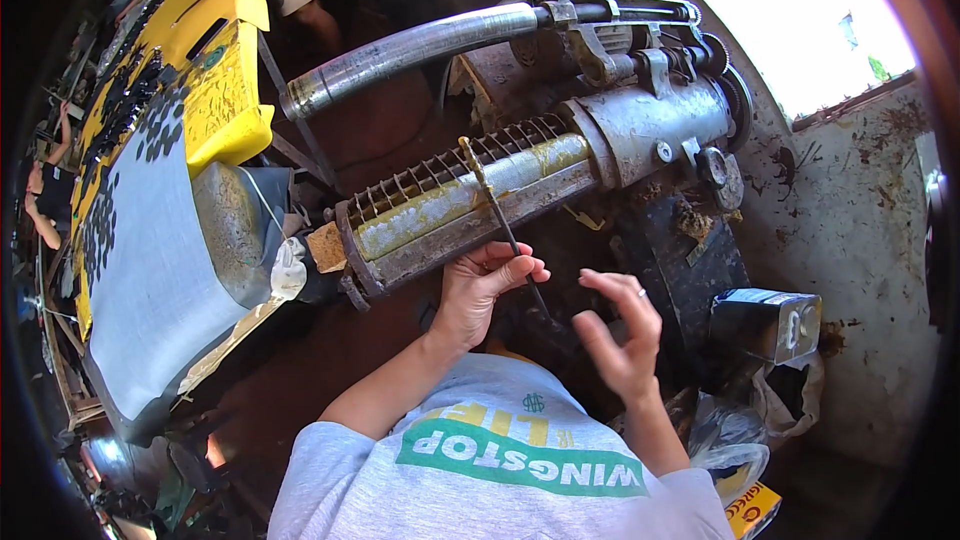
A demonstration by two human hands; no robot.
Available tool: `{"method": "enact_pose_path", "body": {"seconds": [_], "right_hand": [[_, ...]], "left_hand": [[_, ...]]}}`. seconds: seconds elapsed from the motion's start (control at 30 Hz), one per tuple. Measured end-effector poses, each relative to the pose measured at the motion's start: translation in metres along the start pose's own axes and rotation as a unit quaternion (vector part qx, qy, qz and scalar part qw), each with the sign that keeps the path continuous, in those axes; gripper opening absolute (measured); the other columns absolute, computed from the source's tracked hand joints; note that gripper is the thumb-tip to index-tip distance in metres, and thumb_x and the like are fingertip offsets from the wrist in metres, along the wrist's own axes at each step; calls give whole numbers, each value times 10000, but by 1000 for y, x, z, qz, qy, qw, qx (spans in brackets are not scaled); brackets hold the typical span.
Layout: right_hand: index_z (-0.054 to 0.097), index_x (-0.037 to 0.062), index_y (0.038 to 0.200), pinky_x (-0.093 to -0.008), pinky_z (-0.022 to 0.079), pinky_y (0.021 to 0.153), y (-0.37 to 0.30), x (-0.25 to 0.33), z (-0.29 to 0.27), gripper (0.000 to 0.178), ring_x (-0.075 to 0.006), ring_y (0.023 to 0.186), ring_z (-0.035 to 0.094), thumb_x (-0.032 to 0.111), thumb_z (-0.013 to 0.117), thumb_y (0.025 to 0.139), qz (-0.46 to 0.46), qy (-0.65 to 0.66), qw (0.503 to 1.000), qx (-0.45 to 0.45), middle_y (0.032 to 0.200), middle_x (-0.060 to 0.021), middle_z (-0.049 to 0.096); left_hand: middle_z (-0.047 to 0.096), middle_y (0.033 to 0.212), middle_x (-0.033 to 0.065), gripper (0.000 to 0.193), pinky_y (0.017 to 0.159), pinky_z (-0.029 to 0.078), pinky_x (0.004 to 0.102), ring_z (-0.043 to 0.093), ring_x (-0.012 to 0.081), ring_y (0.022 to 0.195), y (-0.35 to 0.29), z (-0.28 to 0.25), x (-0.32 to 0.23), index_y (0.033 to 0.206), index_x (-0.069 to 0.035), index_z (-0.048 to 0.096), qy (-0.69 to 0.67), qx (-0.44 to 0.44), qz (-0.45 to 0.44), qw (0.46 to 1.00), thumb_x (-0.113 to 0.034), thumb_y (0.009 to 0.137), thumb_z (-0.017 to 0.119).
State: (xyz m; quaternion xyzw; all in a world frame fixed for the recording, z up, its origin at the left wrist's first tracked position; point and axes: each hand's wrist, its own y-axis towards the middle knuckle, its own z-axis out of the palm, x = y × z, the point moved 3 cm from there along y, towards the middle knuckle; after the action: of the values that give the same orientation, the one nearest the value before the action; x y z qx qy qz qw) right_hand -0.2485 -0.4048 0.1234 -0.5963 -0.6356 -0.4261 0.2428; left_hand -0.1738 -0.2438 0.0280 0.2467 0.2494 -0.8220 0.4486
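Observation:
My left hand (pixel 472 295) pinches a thin dark stick (pixel 508 230) between thumb and fingers. The stick's far end is coated with yellowish-brown paste and lies across a long metal trough (pixel 430 220), whose inner surface is smeared with yellow. A coil spring (pixel 395 187) runs along the trough's far side. To the right of the stick, my right hand (pixel 625 340) is raised with fingers apart and holds nothing. The trough joins a grey metal machine (pixel 655 130) with gears at its right end. Whether the stick touches the trough cannot be made out.
A curved metal cylinder (pixel 420 50) extends above the trough. On the left, a yellow-covered table (pixel 225 90) and grey sheet (pixel 160 270) bear many small dark pieces. At right stand a metal can (pixel 765 325) and plastic bags (pixel 735 430). Other people are at the table's edges.

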Motion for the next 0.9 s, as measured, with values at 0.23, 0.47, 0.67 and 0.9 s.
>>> {"method": "enact_pose_path", "body": {"seconds": [0.23, 0.47, 0.67, 0.9], "right_hand": [[589, -8, 1042, -392, 464, 814, -5, -1, 47, 368, -293, 881, 619, 165, 762, 767, 39, -175, 984, 6, 957, -140, 631], [609, -6, 936, -317, 439, 558, -2, -24, 64, 165, -178, 561, 569, 102, 697, 848, 67, -49, 997, -11, 658, -97, 589], [620, -39, 906, -190, 382, 429, 3, -40, 52, 82, -34, 509, 499, 36, 653, 899, 235, 311, 918, 79, 671, -3, 584], [635, -6, 1202, -189, 361, 448, 7, -27, 59, 306, -4, 523, 455, 71, 653, 906, 212, 350, 905, 117, 678, 43, 542]], "left_hand": [[697, 908, 54, 92, 809, 538, 316, 680, 178, 846, 8, 5, 6, 880, -90, 665, -17, -26, 25, 999, -35, 835, 724], [701, 884, 48, 163, 800, 516, 265, 655, 115, 825, 9, 2, 9, 878, -81, 672, -6, -83, 54, 995, -6, 777, 775], [693, 957, 70, 210, 915, 485, 312, 646, 163, 961, 0, 9, 1, 1084, -63, 657, -21, 29, 18, 999, -162, 899, 675], [661, 1135, 128, 334, 1054, 431, 389, 625, 241, 1085, -12, -10, -2, 1253, -33, 579, -60, 106, 16, 992, -201, 965, 563]]}}
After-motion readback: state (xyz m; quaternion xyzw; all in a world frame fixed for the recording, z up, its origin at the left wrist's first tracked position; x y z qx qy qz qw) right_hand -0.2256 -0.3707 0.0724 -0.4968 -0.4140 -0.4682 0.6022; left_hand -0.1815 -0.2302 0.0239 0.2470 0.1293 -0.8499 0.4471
